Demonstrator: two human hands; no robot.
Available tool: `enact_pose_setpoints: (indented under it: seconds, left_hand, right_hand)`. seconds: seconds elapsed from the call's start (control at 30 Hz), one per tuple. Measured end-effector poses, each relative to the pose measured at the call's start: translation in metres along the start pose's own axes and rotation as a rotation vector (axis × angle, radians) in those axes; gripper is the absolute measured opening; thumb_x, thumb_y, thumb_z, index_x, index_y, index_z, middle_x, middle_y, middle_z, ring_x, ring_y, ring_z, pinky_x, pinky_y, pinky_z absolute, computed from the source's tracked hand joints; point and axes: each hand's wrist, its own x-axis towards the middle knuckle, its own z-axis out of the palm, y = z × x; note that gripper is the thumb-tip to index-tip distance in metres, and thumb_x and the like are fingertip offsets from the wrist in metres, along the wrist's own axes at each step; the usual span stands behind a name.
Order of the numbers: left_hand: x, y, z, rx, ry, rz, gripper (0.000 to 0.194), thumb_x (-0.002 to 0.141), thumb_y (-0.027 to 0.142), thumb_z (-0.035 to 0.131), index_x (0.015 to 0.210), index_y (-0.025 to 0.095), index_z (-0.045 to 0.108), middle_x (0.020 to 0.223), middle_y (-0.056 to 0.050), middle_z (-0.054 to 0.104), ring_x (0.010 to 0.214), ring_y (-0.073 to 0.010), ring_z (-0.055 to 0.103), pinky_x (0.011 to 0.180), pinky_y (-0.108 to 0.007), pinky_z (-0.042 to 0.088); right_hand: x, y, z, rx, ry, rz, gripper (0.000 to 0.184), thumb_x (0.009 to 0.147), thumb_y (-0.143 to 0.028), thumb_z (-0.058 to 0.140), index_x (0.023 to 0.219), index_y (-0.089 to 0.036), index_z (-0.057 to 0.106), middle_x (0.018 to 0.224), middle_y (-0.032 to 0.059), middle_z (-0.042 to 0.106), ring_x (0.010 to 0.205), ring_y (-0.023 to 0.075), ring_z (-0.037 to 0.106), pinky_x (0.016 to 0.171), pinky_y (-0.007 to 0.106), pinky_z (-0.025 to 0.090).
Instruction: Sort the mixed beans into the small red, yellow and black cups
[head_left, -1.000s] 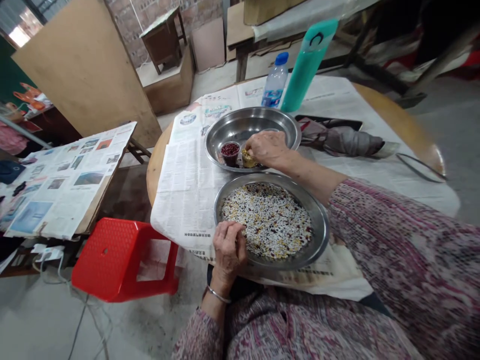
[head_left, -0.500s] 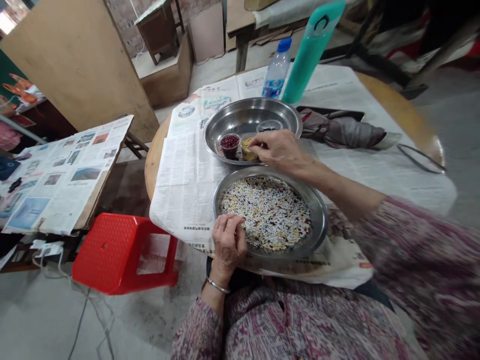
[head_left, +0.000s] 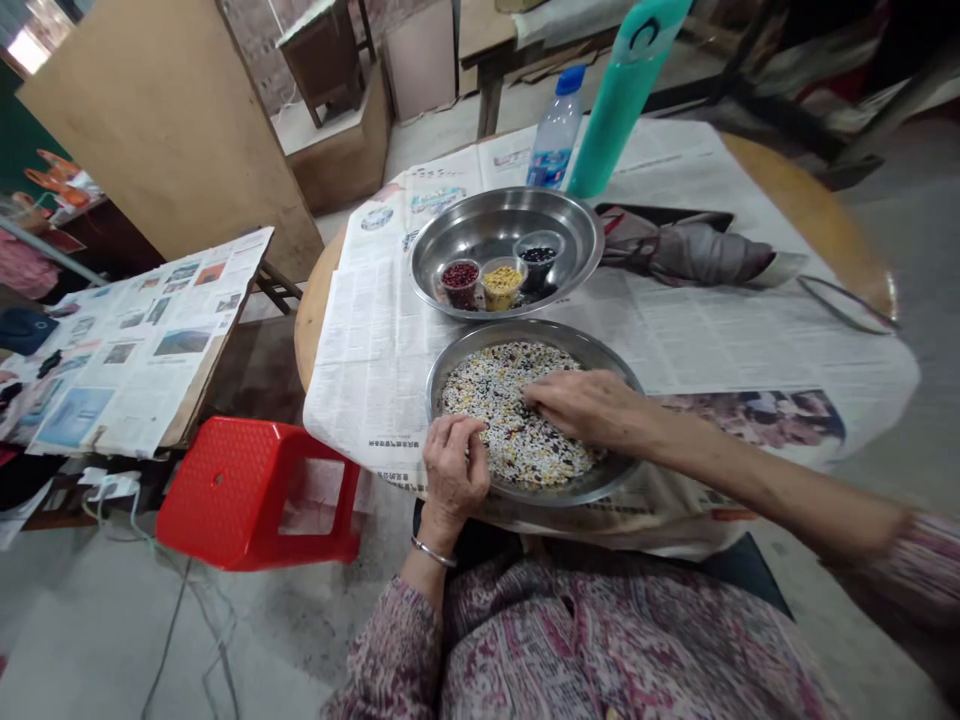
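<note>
A steel pan (head_left: 609, 478) near me holds a spread of mixed white, yellow and dark grains (head_left: 495, 395). My left hand (head_left: 451, 472) rests on the pan's near left rim, fingers curled together over the grains. My right hand (head_left: 589, 408) lies over the middle of the grains, fingers bent down and touching them. Behind it a second steel pan (head_left: 480, 230) carries three small cups: red beans (head_left: 459, 282), yellow grains (head_left: 502, 283) and dark beans (head_left: 537, 262).
Newspaper (head_left: 367, 350) covers the round wooden table (head_left: 810, 215). A water bottle (head_left: 556, 140) and a teal flask (head_left: 619, 95) stand at the back, a folded umbrella (head_left: 694, 255) to the right. A red plastic stool (head_left: 259, 490) sits left of the table, beside a paper-covered board (head_left: 135, 340).
My right hand has left the yellow cup in the far pan and come down onto the mixed grains in the near pan. The dark-bean cup now shows. My left hand has stayed put.
</note>
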Motion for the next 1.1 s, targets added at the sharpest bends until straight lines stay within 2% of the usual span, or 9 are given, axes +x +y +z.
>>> enact_pose_setpoints:
  seconds: [0.13,0.23,0.37,0.5,0.63,0.77,0.83,1.0,1.1]
  left_hand:
    - [-0.001,0.000,0.000,-0.019,0.031,-0.009,0.021,0.097,0.007,0.045,0.106,0.018,0.061,0.097,-0.008,0.065,0.097,-0.0196,0.062,0.089,-0.035,0.054]
    - [-0.001,0.001,0.000,-0.035,0.077,-0.049,0.021,0.100,0.010,0.042,0.112,0.018,0.058,0.106,-0.010,0.062,0.104,-0.0203,0.060,0.092,-0.037,0.052]
    - [0.000,0.001,0.000,-0.037,0.112,-0.051,0.018,0.102,0.012,0.041,0.113,0.017,0.055,0.110,-0.012,0.059,0.107,-0.0201,0.059,0.093,-0.036,0.052]
    - [0.001,0.001,-0.001,-0.020,0.095,-0.033,0.018,0.102,0.012,0.041,0.110,0.018,0.056,0.105,-0.011,0.059,0.105,-0.0202,0.059,0.092,-0.036,0.052]
    - [0.002,0.002,-0.001,-0.034,0.086,-0.037,0.020,0.101,0.010,0.042,0.110,0.018,0.057,0.105,-0.010,0.060,0.105,-0.0205,0.060,0.092,-0.036,0.052]
    - [0.002,0.002,-0.001,-0.043,0.078,-0.032,0.020,0.100,0.008,0.044,0.109,0.018,0.059,0.103,-0.009,0.061,0.104,-0.0196,0.059,0.094,-0.036,0.052]
    - [0.002,0.001,0.000,-0.034,0.075,-0.032,0.020,0.100,0.009,0.044,0.109,0.018,0.059,0.103,-0.009,0.062,0.103,-0.0195,0.060,0.093,-0.036,0.052]
    - [-0.001,0.000,0.000,-0.005,0.065,-0.035,0.021,0.101,0.010,0.042,0.109,0.018,0.060,0.103,-0.009,0.062,0.105,-0.0198,0.061,0.094,-0.037,0.053]
    - [-0.002,-0.001,0.000,-0.008,0.062,-0.032,0.022,0.101,0.010,0.041,0.110,0.018,0.059,0.104,-0.009,0.063,0.105,-0.0199,0.061,0.094,-0.037,0.053]
  right_hand:
    - [0.037,-0.009,-0.001,0.001,0.105,0.045,0.028,0.092,-0.013,0.046,0.106,-0.020,0.070,0.100,0.0099,0.070,0.089,0.0211,0.064,0.070,0.031,0.044]
    - [0.057,-0.029,0.009,0.044,0.155,-0.092,0.024,0.095,-0.022,0.051,0.109,-0.019,0.070,0.111,0.0125,0.069,0.107,0.0259,0.060,0.086,0.037,0.047]
    - [0.069,-0.043,0.022,0.032,0.144,-0.262,0.025,0.098,-0.032,0.052,0.110,-0.017,0.068,0.123,0.0148,0.066,0.114,0.0270,0.057,0.096,0.043,0.045]
    - [0.053,-0.022,0.017,-0.094,0.144,-0.142,0.020,0.097,-0.025,0.050,0.096,-0.018,0.069,0.111,0.0133,0.069,0.104,0.0264,0.059,0.092,0.042,0.045]
    - [0.018,0.008,0.004,-0.161,0.159,0.071,0.021,0.094,-0.023,0.049,0.098,-0.018,0.070,0.111,0.0140,0.069,0.102,0.0277,0.060,0.085,0.040,0.048]
    - [-0.006,0.005,0.005,-0.070,0.209,0.212,0.027,0.098,-0.028,0.047,0.110,-0.017,0.068,0.109,0.0148,0.068,0.103,0.0284,0.062,0.087,0.042,0.052]
    - [-0.008,-0.011,0.010,0.050,0.224,0.188,0.025,0.098,-0.030,0.050,0.111,-0.019,0.067,0.107,0.0136,0.068,0.103,0.0274,0.063,0.089,0.042,0.054]
    - [-0.005,-0.062,0.021,0.320,0.168,-0.022,0.021,0.096,-0.021,0.052,0.111,-0.022,0.066,0.105,0.0096,0.065,0.096,0.0209,0.064,0.084,0.036,0.056]
    - [-0.002,-0.073,0.026,0.354,0.119,-0.146,0.019,0.094,-0.015,0.052,0.104,-0.022,0.067,0.104,0.0080,0.066,0.095,0.0192,0.063,0.083,0.034,0.055]
